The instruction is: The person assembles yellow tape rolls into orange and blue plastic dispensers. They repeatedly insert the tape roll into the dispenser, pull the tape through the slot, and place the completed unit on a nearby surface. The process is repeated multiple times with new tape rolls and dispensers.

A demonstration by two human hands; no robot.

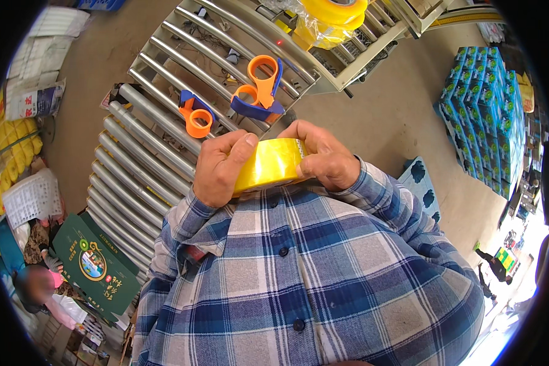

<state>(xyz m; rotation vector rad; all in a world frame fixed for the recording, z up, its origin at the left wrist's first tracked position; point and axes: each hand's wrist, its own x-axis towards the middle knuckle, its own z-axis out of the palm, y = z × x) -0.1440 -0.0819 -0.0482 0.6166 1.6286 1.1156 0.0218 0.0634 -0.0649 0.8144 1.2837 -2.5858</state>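
Clamped on tape (pixel 266 161) with left hand (pixel 221 166) round one side and right hand (pixel 327 157) pinching the other, just off the near edge of the conveyor (pixel 253 27). Probably seeking the loose end; calling next for a careful peel.

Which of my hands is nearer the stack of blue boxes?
Right. Your right hand is left of the stack of blue boxes; your left hand is farther left, across the yellow tape roll.

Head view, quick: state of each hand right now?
Left hand: closed, holding the left side of the yellow tape roll.
Right hand: closed, holding the roll's right side.
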